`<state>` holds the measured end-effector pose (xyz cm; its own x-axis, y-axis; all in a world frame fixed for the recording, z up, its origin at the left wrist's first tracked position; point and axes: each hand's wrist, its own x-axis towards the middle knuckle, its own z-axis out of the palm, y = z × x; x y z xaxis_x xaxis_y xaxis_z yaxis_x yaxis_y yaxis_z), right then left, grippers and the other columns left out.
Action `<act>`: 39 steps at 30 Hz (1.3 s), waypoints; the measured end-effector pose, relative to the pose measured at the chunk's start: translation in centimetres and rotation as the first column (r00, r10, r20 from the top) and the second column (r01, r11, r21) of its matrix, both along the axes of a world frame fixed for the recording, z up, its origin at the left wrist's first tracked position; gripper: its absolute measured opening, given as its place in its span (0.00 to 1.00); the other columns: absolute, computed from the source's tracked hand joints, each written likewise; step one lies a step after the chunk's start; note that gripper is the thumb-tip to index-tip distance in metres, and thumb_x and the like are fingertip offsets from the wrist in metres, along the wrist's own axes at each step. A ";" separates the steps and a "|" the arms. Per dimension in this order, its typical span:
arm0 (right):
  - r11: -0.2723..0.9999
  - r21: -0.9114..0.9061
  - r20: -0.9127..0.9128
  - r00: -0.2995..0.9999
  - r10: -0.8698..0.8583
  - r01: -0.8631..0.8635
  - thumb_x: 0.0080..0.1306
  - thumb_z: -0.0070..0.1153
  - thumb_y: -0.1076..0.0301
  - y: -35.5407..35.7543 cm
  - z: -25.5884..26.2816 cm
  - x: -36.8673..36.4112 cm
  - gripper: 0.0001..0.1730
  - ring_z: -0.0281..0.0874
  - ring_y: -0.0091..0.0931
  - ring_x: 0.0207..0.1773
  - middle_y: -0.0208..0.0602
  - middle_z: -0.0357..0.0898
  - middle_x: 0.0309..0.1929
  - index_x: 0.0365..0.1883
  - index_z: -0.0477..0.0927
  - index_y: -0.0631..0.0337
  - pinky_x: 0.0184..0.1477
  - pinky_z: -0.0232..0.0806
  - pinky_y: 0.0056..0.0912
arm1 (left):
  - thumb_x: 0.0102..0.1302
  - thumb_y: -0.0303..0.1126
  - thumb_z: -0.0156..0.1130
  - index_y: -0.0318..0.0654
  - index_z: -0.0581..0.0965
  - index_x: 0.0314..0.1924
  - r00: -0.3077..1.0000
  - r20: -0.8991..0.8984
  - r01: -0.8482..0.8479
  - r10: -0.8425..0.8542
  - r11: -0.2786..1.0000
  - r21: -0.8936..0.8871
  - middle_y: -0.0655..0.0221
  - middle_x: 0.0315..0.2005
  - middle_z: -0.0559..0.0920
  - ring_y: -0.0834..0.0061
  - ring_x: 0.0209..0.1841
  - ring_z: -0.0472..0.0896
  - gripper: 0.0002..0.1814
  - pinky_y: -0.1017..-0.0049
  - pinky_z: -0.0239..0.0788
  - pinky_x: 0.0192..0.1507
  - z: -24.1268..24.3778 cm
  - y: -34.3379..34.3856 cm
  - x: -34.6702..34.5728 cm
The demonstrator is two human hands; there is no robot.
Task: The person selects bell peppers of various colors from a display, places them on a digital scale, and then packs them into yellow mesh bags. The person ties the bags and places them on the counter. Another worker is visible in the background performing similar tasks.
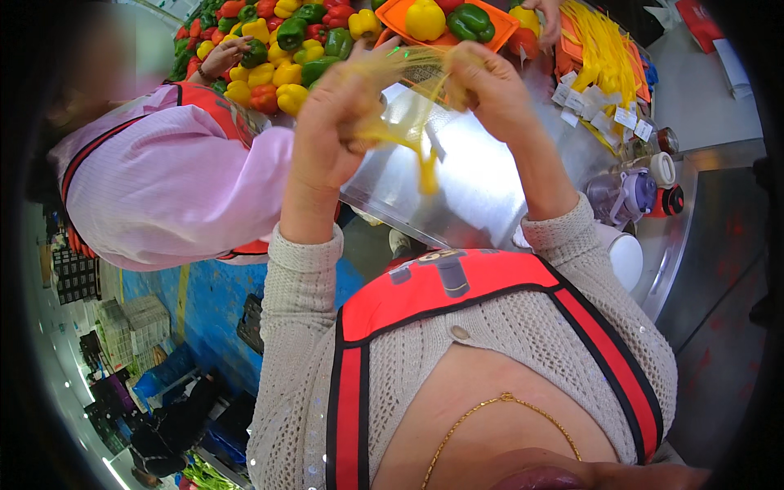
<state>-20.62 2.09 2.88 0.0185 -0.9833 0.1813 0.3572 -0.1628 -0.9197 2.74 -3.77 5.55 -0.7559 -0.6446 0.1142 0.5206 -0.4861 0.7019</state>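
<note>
My left hand (334, 116) and my right hand (490, 89) are raised over a shiny metal tabletop (471, 159). Between them a yellow mesh net bag (427, 168) is pulled wide, each hand gripping one side. Its gathered end hangs down, and motion blurs the netting. Just beyond my hands, an orange tray (503, 23) bears a yellow bell pepper (425, 19), a green bell pepper (470, 23) and part of a red one.
Mixed bell peppers (288, 73) are heaped at the far left. A co-worker in a pink top (165, 177) stands there, one hand (223, 58) at a green pepper. Another person's hand (548, 18) is at upper right, near tagged yellow nets (603, 55). Bottles (621, 193) line the right side.
</note>
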 end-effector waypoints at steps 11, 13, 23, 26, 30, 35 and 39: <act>0.936 0.257 -0.005 0.968 0.252 -0.242 0.70 0.58 0.65 4.3 -2.2 1.3 0.15 0.55 0.11 0.20 0.17 0.65 0.24 0.53 0.78 0.57 0.21 0.48 0.18 | 0.78 0.32 0.52 0.39 0.77 0.45 0.944 0.155 -0.305 0.291 0.949 0.076 0.68 0.33 0.78 0.77 0.32 0.76 0.07 0.70 0.74 0.40 -3.1 2.3 -0.6; 0.938 0.300 -0.349 0.895 0.278 -0.174 0.66 0.63 0.63 4.9 -2.7 2.0 0.16 0.61 0.12 0.28 0.17 0.68 0.26 0.50 0.80 0.57 0.28 0.57 0.18 | 0.78 0.33 0.51 0.42 0.73 0.44 0.982 0.124 -0.160 0.143 0.976 0.149 0.73 0.27 0.73 0.79 0.27 0.72 0.05 0.77 0.68 0.31 -3.5 2.1 0.4; 0.908 0.142 0.585 0.773 0.244 -0.394 0.76 0.52 0.55 3.6 -6.4 -1.7 0.12 0.53 0.15 0.22 0.17 0.54 0.21 0.42 0.74 0.53 0.25 0.52 0.22 | 0.71 0.34 0.64 0.35 0.81 0.49 0.714 0.691 -0.011 0.110 0.989 -0.146 0.77 0.29 0.81 0.87 0.27 0.74 0.12 0.83 0.63 0.28 -5.9 4.1 0.9; 0.877 0.323 0.271 0.923 0.274 -0.355 0.72 0.57 0.60 5.0 -4.5 0.2 0.14 0.51 0.13 0.21 0.15 0.58 0.22 0.52 0.77 0.55 0.22 0.48 0.19 | 0.77 0.34 0.56 0.35 0.79 0.51 0.879 0.347 -0.330 0.327 0.943 -0.051 0.72 0.35 0.84 0.84 0.27 0.76 0.11 0.82 0.66 0.30 -6.8 3.2 0.1; 0.887 0.454 -0.283 0.932 0.228 -0.079 0.69 0.61 0.60 4.4 -5.0 1.3 0.14 0.60 0.14 0.26 0.19 0.67 0.26 0.48 0.81 0.57 0.27 0.54 0.20 | 0.78 0.33 0.54 0.38 0.77 0.52 0.972 0.172 -0.198 0.160 0.951 0.238 0.74 0.33 0.81 0.86 0.22 0.70 0.10 0.83 0.59 0.22 -5.9 2.7 0.2; 0.951 0.299 0.339 0.941 -0.026 -0.081 0.77 0.50 0.61 3.3 -7.0 0.0 0.09 0.63 0.19 0.29 0.24 0.72 0.30 0.45 0.76 0.57 0.33 0.59 0.25 | 0.74 0.34 0.59 0.39 0.80 0.49 0.844 0.523 0.079 -0.119 0.992 0.098 0.78 0.26 0.76 0.89 0.18 0.63 0.09 0.84 0.50 0.19 -6.8 3.4 0.9; 0.929 0.189 0.698 0.709 0.100 -0.318 0.78 0.47 0.64 3.5 -6.0 -0.2 0.07 0.58 0.17 0.24 0.19 0.59 0.24 0.38 0.73 0.51 0.29 0.57 0.21 | 0.72 0.32 0.62 0.38 0.82 0.45 0.773 0.634 -0.045 0.013 0.998 0.035 0.75 0.32 0.79 0.87 0.23 0.68 0.07 0.82 0.56 0.25 -8.6 3.3 0.7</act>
<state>-20.78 5.56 -3.12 0.2118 -0.9761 -0.0482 0.8842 0.2124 -0.4160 3.44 -0.49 -3.09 -0.6279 -0.6596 -0.4131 -0.0191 -0.5175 0.8555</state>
